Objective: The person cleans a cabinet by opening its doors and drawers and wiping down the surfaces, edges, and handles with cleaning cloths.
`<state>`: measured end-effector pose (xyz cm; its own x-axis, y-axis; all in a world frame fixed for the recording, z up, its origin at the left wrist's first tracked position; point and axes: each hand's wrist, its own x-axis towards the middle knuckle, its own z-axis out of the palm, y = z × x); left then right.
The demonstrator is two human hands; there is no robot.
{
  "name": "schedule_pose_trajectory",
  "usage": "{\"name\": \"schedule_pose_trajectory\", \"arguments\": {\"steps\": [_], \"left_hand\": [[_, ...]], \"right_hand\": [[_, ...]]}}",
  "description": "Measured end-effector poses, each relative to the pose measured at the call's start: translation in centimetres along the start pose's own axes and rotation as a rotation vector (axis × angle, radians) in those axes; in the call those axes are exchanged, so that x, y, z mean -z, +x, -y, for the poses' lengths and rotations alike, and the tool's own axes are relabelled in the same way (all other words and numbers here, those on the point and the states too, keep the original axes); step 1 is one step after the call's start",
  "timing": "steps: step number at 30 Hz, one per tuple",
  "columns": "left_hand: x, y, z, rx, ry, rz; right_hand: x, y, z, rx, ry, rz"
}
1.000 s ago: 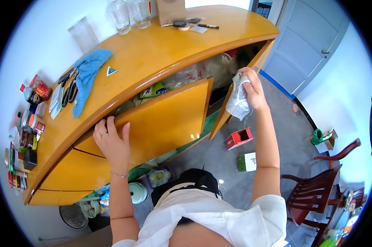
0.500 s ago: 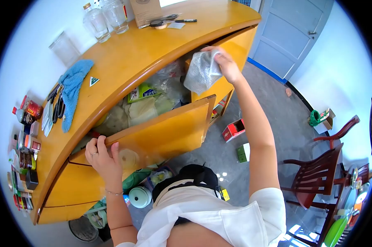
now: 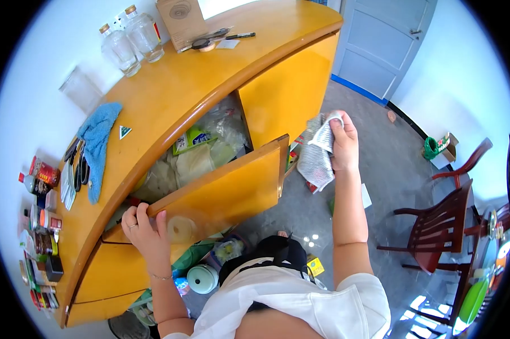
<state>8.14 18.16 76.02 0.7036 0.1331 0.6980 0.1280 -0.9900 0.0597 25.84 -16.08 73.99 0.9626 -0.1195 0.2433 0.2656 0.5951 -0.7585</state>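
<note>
My left hand [image 3: 146,230] curls its fingers over the top edge of the pulled-out wooden drawer front [image 3: 232,189], with the thumb against its outer face. Inside the drawer lie clear plastic bags [image 3: 224,124], a green packet [image 3: 194,138] and a pale folded cloth [image 3: 194,161]. Out to the right, above the floor, my right hand [image 3: 345,141] is closed on the upper end of a grey-white striped mesh cloth [image 3: 317,164]. The cloth hangs down loosely, clear of the drawer.
On the curved yellow countertop [image 3: 170,90] are glass bottles [image 3: 145,34], a cardboard box [image 3: 181,22], a blue towel [image 3: 99,141] and scissors [image 3: 81,169]. A lidded pot [image 3: 202,279] stands below the drawer. A wooden chair [image 3: 438,226] is at right, near a door [image 3: 382,45].
My right hand has moved down and to the right with the mesh cloth, away from the cabinet. The cloth now hangs longer. My left hand stays on the drawer front.
</note>
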Motion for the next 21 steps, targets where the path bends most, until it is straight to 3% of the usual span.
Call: {"name": "schedule_pose_trajectory", "arguments": {"steps": [2,4,10,12,14,16,18,21], "left_hand": [[0.1,-0.1,0.1,-0.008,-0.013,0.007],[0.2,0.0,0.4,-0.028,-0.027,0.008],[-0.5,0.1,1.3,-0.079,-0.112,-0.042],[-0.3,0.4,1.2,-0.059,-0.117,-0.012],[-0.7,0.7,1.1,-0.057,-0.118,-0.023],[-1.1,0.8,1.1,-0.074,-0.105,-0.056],[-1.2,1.0,0.8,-0.050,-0.100,-0.047],[-1.2,1.2,0.5,0.007,-0.116,-0.013]], "right_hand": [[-2.2,-0.9,0.3,0.017,-0.162,0.024],[-3.8,-1.6,-1.0,0.182,-0.413,-0.014],[-2.5,-4.2,-11.3,0.407,-0.366,-0.207],[0.0,-4.7,-15.3,0.375,-0.489,-0.272],[2.3,-5.2,-19.9,0.191,-0.418,-0.317],[2.4,-5.0,-20.2,0.098,-0.205,-0.291],[3.1,-4.1,-20.1,0.164,-0.222,-0.211],[2.1,-2.9,-15.8,-0.130,-0.169,0.003]]}}
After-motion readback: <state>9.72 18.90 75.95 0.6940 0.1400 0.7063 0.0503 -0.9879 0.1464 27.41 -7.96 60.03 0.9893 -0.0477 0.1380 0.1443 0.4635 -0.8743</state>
